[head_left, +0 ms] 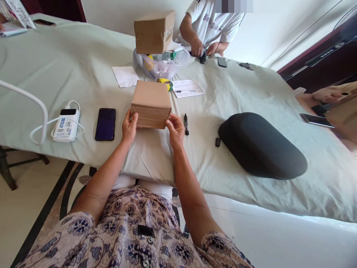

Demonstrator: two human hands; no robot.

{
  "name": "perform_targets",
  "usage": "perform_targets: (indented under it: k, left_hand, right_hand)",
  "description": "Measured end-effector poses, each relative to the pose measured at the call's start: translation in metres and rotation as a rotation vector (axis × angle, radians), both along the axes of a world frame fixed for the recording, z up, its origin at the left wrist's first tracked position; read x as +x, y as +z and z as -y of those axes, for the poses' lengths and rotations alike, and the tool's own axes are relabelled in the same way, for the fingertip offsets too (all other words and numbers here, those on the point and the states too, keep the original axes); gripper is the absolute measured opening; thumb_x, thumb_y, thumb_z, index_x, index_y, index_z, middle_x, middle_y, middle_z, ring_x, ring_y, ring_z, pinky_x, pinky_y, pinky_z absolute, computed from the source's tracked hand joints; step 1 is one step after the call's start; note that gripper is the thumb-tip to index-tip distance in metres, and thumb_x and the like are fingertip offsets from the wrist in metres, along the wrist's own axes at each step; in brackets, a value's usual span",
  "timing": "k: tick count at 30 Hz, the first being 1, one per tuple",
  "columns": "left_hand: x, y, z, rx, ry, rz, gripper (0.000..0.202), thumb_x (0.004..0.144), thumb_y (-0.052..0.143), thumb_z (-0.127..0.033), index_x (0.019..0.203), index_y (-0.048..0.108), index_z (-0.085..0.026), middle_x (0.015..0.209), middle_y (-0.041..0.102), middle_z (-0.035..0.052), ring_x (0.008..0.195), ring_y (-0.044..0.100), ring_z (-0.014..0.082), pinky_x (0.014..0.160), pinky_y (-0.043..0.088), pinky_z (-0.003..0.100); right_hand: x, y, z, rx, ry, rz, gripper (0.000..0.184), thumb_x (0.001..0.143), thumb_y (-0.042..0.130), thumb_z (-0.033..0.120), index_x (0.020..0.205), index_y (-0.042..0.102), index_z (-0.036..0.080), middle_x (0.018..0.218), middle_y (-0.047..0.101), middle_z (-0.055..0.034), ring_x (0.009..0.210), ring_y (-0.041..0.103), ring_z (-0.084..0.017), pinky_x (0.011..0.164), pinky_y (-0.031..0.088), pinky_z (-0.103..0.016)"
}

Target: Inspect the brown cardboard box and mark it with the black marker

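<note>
Small brown cardboard box w/ clear tape across its near face (151, 104) sits on the worktop covered in pale grey-green cloth (69, 63), close to the near edge, directly in front of the person. Left hand (129, 126) grips the box's near-left corner, thumb on the front face, fingers curled beneath or behind; right hand (175, 128) pinches the near-right corner likewise. Both hands closed on the box; whether it is lifted or resting cannot be told. Risks, as judged: grip is on corners only, so the taped face could slip and the box tip toward the edge. Black marker pen (186, 124) lies just beside the right hand and a small black cap-like item (218, 142) near it; a sideways shift could knock either off. Black smartphone (105, 124) and white power bank w/ coiled cable (66, 124) lie left, near the edge; cable loop may snag. Loose cloth could drag. Large black oval case (262, 147) well apart, right. A second person's hands (205, 48) work at the far side, beyond a clear plastic tub (161, 65) bearing another cardboard box (154, 31).
</note>
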State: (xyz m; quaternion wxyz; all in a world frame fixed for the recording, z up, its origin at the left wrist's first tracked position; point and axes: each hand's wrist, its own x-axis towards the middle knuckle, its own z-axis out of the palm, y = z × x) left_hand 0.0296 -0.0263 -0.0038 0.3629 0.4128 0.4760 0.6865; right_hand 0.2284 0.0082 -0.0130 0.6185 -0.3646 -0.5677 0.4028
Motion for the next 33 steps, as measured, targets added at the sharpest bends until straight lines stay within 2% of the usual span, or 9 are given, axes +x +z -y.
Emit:
perform_targets:
  k: [3,6,12,15,18,20,27,30,33]
  left_hand:
    - [-0.002,0.000,-0.003,-0.009,0.033,0.062,0.079,0.077,0.064,-0.089,0.121,0.065,-0.024,0.113,0.069,0.0085,0.096,0.071,0.0232,0.070,0.067,0.031]
    - [-0.005,0.000,-0.006,-0.022,0.040,0.076,0.085,0.073,0.064,-0.093,0.122,0.062,-0.024,0.112,0.067,0.0097,0.098,0.071,0.0249,0.067,0.067,0.031]
    - [-0.002,-0.006,-0.005,-0.026,-0.026,-0.102,0.103,0.066,0.073,-0.090,0.144,0.047,-0.027,0.148,0.056,0.0155,0.121,0.067,0.0329,0.074,0.068,0.035]
    - [0.002,-0.011,-0.004,-0.010,-0.048,-0.243,0.108,0.070,0.073,-0.087,0.151,0.039,-0.025,0.152,0.053,0.0173,0.123,0.067,0.0324,0.094,0.065,0.043]
    - [0.004,-0.014,-0.002,0.027,0.003,-0.357,0.102,0.075,0.077,-0.077,0.153,0.038,-0.022,0.154,0.053,0.0181,0.140,0.057,0.0328,0.118,0.050,0.050]
    - [0.004,-0.013,0.000,0.023,0.038,-0.423,0.097,0.078,0.080,-0.068,0.153,0.038,-0.022,0.154,0.053,0.0179,0.146,0.051,0.0320,0.123,0.044,0.050]
    - [-0.001,-0.011,0.002,0.020,0.042,-0.475,0.089,0.088,0.072,-0.064,0.157,0.034,-0.022,0.160,0.049,0.0177,0.149,0.049,0.0297,0.126,0.040,0.047]
    - [-0.003,-0.014,0.000,0.013,0.071,-0.491,0.092,0.090,0.070,-0.063,0.160,0.027,-0.024,0.168,0.038,0.0170,0.157,0.037,0.0302,0.131,0.032,0.048]
    - [-0.003,-0.017,-0.001,-0.046,0.133,-0.529,0.101,0.086,0.073,-0.064,0.161,0.024,-0.017,0.169,0.032,0.0227,0.161,0.027,0.0359,0.134,0.022,0.053]
  right_hand:
    - [-0.001,-0.002,0.001,0.032,0.039,0.092,0.052,0.083,0.077,0.063,0.124,0.068,0.031,0.128,0.068,-0.0062,0.106,0.065,-0.021,0.085,0.058,-0.034]
    - [-0.003,-0.004,0.003,0.071,0.054,0.195,0.058,0.086,0.073,0.062,0.135,0.062,0.033,0.142,0.061,-0.0081,0.115,0.064,-0.022,0.082,0.059,-0.032]
    - [-0.006,-0.010,0.003,0.099,-0.080,0.266,0.068,0.085,0.072,0.060,0.142,0.049,0.029,0.143,0.058,-0.0125,0.111,0.065,-0.022,0.074,0.059,-0.031]
    - [-0.010,-0.013,0.006,0.131,-0.168,0.312,0.072,0.085,0.072,0.060,0.145,0.045,0.029,0.142,0.057,-0.0130,0.112,0.064,-0.022,0.075,0.059,-0.031]
    - [-0.016,-0.015,0.010,0.173,-0.265,0.382,0.079,0.086,0.073,0.061,0.149,0.040,0.028,0.143,0.055,-0.0147,0.111,0.063,-0.022,0.077,0.058,-0.032]
    - [-0.020,-0.017,0.012,0.182,-0.310,0.397,0.081,0.086,0.074,0.061,0.151,0.039,0.028,0.142,0.054,-0.0151,0.111,0.062,-0.023,0.077,0.058,-0.033]
    - [-0.019,-0.013,0.013,0.201,-0.262,0.349,0.060,0.094,0.065,0.052,0.146,0.046,0.029,0.135,0.060,-0.0124,0.106,0.065,-0.021,0.070,0.057,-0.029]
    - [-0.018,-0.005,0.017,0.237,-0.263,0.347,0.045,0.096,0.060,0.045,0.139,0.054,0.030,0.127,0.064,-0.0104,0.098,0.066,-0.020,0.067,0.057,-0.029]
    - [-0.020,0.000,0.024,0.253,-0.253,0.356,0.036,0.095,0.061,0.041,0.129,0.060,0.028,0.115,0.067,-0.0078,0.087,0.066,-0.018,0.065,0.058,-0.029]
